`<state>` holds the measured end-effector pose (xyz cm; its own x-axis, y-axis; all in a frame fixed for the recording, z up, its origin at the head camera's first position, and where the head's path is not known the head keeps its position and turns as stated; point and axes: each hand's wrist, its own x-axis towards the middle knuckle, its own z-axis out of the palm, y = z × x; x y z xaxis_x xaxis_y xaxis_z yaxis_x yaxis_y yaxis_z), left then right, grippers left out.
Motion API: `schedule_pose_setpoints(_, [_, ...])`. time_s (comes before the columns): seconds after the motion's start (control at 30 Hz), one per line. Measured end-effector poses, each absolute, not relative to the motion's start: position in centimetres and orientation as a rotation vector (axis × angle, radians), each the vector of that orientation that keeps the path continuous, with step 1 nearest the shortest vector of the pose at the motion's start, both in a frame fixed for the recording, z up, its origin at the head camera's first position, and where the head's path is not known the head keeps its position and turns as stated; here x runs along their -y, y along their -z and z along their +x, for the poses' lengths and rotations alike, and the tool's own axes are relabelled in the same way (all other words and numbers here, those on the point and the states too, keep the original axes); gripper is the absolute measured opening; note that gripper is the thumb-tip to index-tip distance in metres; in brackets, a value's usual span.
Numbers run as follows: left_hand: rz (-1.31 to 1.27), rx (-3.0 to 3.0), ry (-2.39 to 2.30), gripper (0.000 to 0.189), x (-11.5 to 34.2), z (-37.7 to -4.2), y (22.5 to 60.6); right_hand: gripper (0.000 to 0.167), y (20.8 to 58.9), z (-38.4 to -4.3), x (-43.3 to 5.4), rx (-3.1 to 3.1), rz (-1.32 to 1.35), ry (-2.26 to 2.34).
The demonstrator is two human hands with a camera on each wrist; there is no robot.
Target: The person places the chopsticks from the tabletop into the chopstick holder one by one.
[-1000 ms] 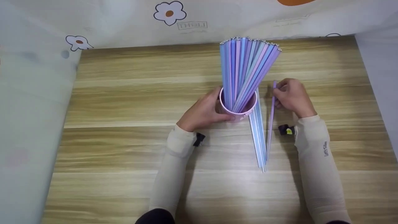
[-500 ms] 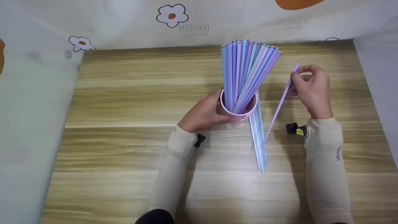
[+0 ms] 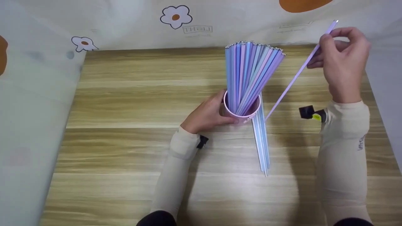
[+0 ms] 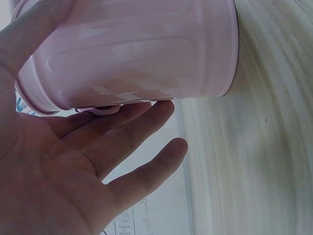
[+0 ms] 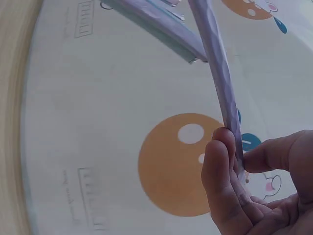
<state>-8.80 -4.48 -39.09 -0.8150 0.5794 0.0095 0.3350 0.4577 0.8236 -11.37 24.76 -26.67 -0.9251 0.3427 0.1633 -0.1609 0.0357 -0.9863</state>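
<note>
My left hand (image 3: 205, 111) holds a pink pail (image 4: 146, 54) upright, thumb on the near side and fingers round the far side. In the left wrist view one finger stands off the wall. A fan of pastel pencils (image 3: 251, 72) with silvery sparkly ends stands in the pail. Between thumb and fingertips my right hand (image 3: 345, 59) pinches a lilac pencil (image 5: 220, 68) near its upper end, raised and slanting down-left. Its lower end appears over several pale blue pencils (image 3: 260, 144) lying beside the pail; whether it touches them I cannot tell.
A wood-grain table (image 3: 132, 103) lies under everything. At the back hangs a white sheet (image 3: 125, 22) with flowers and orange spots. White sheeting (image 3: 28, 125) also borders the left side, and a pale surface lies at the right.
My right hand has lifted the lilac pencil from beside the lying pencils and carried it up and to the right. The left hand and pail have stayed nearly still.
</note>
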Motion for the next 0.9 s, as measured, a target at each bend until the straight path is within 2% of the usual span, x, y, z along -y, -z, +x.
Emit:
schedule_pose_setpoints(0.43, [0.792,-2.437,-1.287,0.096,4.5,-8.7,39.0,0.007,25.1,-12.0,-21.5,1.894,-0.032,-1.818])
schedule_pose_setpoints(0.7, [0.82,-2.419,-1.298,0.098,4.5,-8.7,39.2,0.007,25.9,-11.4,-19.8,2.113,-0.006,-1.636])
schedule_pose_setpoints(0.9, [0.789,-2.403,-1.319,0.099,4.5,-8.8,39.3,0.01,28.0,-11.2,-19.1,2.205,0.041,-1.571])
